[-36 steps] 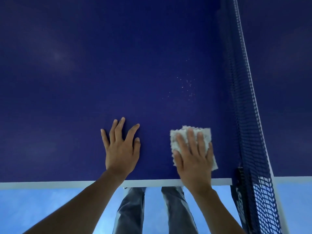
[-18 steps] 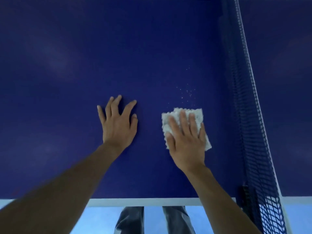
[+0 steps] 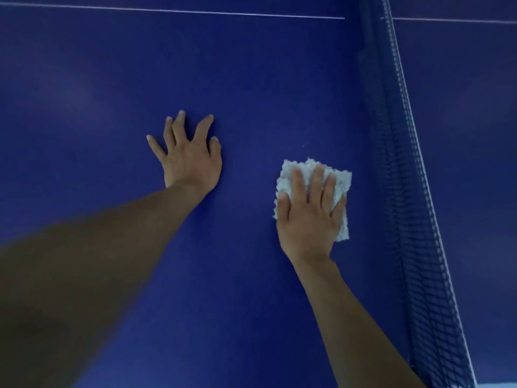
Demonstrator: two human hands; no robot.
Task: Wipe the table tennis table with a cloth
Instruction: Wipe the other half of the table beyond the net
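A deep blue table tennis table (image 3: 251,65) fills nearly the whole view, its matte top crossed near the far edge by a thin white line (image 3: 195,11). Along the right side a dark blue net (image 3: 414,219) with a white top band runs from the far end toward the near corner, and more of the blue top lies beyond it. Soft, even light leaves faint pale patches on the surface. A sliver of pale blue floor (image 3: 500,386) shows at the lower right corner.
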